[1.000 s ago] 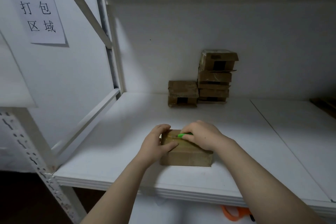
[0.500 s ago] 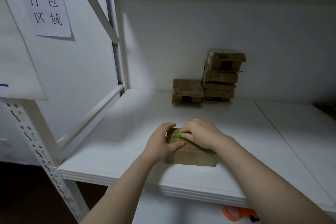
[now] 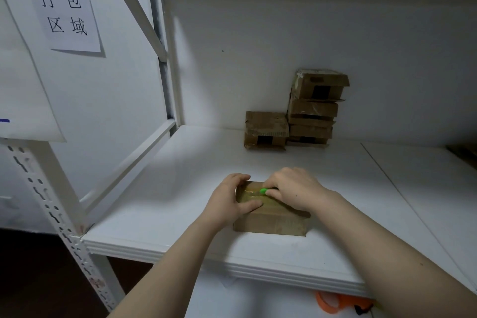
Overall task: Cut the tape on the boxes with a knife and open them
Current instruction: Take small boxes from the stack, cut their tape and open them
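Note:
A small brown cardboard box (image 3: 271,222) lies near the front edge of the white shelf (image 3: 180,214). My left hand (image 3: 228,201) grips its left end, thumb lying across the taped top. My right hand (image 3: 296,190) is curled round a knife with a green tip (image 3: 263,191), whose point rests on the tape along the top seam. Most of the knife is hidden under my fingers.
At the back wall stand one brown box (image 3: 265,130) and, to its right, a stack of several boxes (image 3: 313,108). A paper sign (image 3: 62,2) hangs on the left panel. An orange tape dispenser (image 3: 335,303) shows below the shelf's front edge.
My hands stay on the box; the knife tip has crept slightly left along the top seam. The camera has shifted a little, so the scene sits further right in the frame.

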